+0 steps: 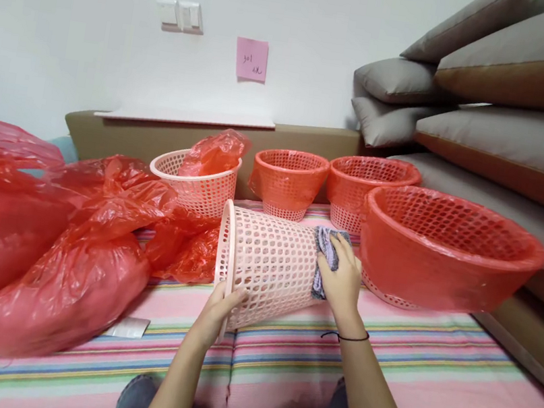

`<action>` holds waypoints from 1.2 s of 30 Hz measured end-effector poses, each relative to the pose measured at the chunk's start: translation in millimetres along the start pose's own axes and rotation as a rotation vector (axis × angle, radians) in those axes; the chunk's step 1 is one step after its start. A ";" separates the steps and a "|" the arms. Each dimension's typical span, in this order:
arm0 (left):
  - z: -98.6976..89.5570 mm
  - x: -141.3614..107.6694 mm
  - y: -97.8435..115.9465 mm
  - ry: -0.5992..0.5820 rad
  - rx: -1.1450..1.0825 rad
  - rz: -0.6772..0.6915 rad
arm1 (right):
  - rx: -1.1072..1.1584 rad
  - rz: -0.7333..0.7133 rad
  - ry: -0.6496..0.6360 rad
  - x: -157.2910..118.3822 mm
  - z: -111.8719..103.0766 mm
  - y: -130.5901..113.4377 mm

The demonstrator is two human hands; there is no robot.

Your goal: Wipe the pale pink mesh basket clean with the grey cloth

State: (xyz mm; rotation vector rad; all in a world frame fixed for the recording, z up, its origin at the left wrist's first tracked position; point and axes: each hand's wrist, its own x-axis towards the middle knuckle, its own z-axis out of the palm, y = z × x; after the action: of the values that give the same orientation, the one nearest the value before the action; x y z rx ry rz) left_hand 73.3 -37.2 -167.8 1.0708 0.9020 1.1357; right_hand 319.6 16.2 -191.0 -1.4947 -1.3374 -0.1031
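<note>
A pink perforated plastic basket [273,265] lies on its side in the air just above the striped cloth, its open rim facing left. My left hand [220,312] grips the lower part of that rim, thumb on the outside. At the basket's base end, my right hand [340,275] presses a folded grey and purple cloth [324,256] against the side, its fingers bent over the cloth. A dark band circles my right wrist.
Three baskets covered in red plastic [290,173], [372,178], [448,257] stand behind and right. A pink basket [202,190] holds a red bag. Red bags [69,296] lie left. Cushions [516,145] are stacked right; striped cloth [277,375] lies beneath.
</note>
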 end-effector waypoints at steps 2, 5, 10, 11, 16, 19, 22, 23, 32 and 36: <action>0.9 1.2 0.7 0.012 -0.021 -0.009 | -0.013 0.015 0.010 -1.2 1.8 -2.0; -2.0 1.7 -0.4 -0.023 -0.027 -0.014 | -0.024 0.015 0.014 -3.2 2.9 -3.5; -8.9 1.4 -3.5 -0.016 -0.028 -0.012 | -0.018 -0.025 0.001 -5.8 0.9 -0.2; -8.9 1.5 -3.6 -0.010 -0.038 -0.016 | -0.020 -0.023 0.004 -6.0 0.8 0.1; -6.7 1.5 -1.3 -0.027 -0.083 -0.021 | -0.030 0.001 0.006 -6.1 1.6 -2.0; -7.0 1.7 -0.5 -0.031 -0.080 -0.021 | -0.029 0.001 -0.003 -5.9 1.8 -3.1; -6.9 2.3 -0.2 0.006 -0.067 -0.029 | -0.024 0.013 -0.002 -5.7 2.3 -4.0; -6.5 2.6 0.0 0.018 -0.065 -0.032 | -0.023 0.019 0.000 -5.7 2.5 -4.3; -7.1 3.1 1.9 0.040 -0.028 -0.033 | -0.036 0.001 -0.002 -6.7 2.6 -3.9; -2.4 3.4 5.1 0.119 -0.052 -0.053 | -0.044 0.034 0.002 -6.1 3.2 -5.8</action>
State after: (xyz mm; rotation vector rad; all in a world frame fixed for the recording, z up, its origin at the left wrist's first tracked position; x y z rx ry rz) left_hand 70.5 -33.0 -163.5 0.9397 0.9835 1.1820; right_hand 311.2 13.3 -192.8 -1.5530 -1.3150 -0.1132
